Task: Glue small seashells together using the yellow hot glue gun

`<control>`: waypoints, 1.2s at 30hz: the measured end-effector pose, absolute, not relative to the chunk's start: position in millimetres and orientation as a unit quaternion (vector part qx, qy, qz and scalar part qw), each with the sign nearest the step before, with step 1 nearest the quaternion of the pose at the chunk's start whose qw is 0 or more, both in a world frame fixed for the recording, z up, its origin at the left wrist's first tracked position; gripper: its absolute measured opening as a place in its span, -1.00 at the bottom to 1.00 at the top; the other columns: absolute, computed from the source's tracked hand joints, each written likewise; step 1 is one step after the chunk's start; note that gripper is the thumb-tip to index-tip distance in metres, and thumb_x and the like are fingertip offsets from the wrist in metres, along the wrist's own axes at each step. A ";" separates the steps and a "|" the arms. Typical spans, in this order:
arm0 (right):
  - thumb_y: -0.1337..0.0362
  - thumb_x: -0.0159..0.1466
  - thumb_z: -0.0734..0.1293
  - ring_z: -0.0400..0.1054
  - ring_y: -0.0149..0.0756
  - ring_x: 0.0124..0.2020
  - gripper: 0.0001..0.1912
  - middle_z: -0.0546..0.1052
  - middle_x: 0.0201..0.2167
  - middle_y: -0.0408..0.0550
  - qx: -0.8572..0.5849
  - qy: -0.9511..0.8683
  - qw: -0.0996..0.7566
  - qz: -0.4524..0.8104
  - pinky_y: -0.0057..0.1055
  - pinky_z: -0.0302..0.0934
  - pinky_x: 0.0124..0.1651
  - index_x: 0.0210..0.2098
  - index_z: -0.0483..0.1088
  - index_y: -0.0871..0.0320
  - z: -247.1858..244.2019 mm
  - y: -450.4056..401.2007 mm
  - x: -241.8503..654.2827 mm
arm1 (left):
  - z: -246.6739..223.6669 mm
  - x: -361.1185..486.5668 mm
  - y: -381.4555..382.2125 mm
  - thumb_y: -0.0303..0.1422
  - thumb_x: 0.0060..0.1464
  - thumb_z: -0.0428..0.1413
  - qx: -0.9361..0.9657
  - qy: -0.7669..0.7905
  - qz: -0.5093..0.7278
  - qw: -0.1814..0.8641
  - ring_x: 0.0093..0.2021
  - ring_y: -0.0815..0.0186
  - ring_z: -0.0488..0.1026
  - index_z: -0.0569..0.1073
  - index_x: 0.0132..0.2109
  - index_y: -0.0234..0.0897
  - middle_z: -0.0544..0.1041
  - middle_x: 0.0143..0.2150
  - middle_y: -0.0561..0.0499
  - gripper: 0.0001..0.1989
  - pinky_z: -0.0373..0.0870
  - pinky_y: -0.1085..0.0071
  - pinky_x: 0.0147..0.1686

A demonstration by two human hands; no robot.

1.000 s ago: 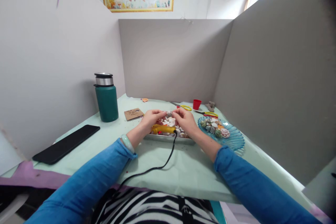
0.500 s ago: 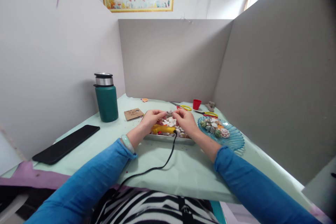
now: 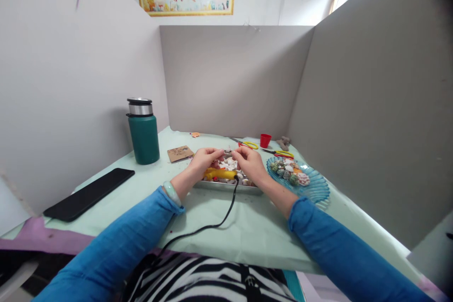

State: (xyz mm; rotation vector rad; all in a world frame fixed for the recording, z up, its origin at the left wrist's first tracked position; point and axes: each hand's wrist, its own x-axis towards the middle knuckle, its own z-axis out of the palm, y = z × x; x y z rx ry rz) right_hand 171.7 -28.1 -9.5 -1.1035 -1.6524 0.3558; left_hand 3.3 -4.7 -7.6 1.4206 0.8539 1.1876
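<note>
Above a metal tray (image 3: pixel 226 186) of small shells (image 3: pixel 230 164), my left hand (image 3: pixel 204 161) and my right hand (image 3: pixel 250 164) face each other, their fingertips close together. Each thumb and forefinger is pinched. Whatever lies between the fingertips is too small to make out. A yellow glue gun (image 3: pixel 221 174) rests across the tray just below my hands. Its black cord (image 3: pixel 230 210) runs down over the table's front edge. To the right, a blue glass plate (image 3: pixel 320 188) carries several shells in green, white and orange.
A green bottle (image 3: pixel 143 139) stands at the left, behind a black phone (image 3: pixel 92 193). A brown card (image 3: pixel 180 153) lies left of the tray. Scissors (image 3: pixel 279 153), a second pair of scissors (image 3: pixel 247 144) and a red cup (image 3: pixel 265 140) are at the back right. Grey partitions (image 3: pixel 233 80) enclose the table.
My hands stay over the tray, with only a slight shift of the fingertips. Everything else on the table is where it was.
</note>
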 end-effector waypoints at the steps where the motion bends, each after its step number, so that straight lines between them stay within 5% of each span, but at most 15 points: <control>1: 0.15 0.18 0.23 0.24 -0.37 -0.58 -0.77 0.38 -0.67 -0.18 -0.463 -0.693 0.533 0.146 -0.46 0.08 -0.48 -0.50 0.35 0.14 -9.2 -28.6 171.6 | -7.6 3.2 -4.6 -0.15 -0.16 0.25 0.593 0.357 0.497 0.524 -0.60 0.50 0.30 0.46 -0.43 -0.40 0.47 -0.45 -0.02 -0.66 0.30 0.50 -0.55; 36: 0.19 0.16 0.25 0.30 -0.37 -0.50 -0.83 0.47 -0.52 -0.14 -0.434 -0.721 0.527 0.121 -0.46 0.13 -0.42 -0.43 0.41 0.12 -10.5 -23.2 177.8 | -6.6 3.8 -4.5 -0.19 -0.17 0.26 0.604 0.340 0.503 0.516 -0.59 0.52 0.26 0.49 -0.38 -0.40 0.47 -0.42 -0.01 -0.68 0.33 0.50 -0.51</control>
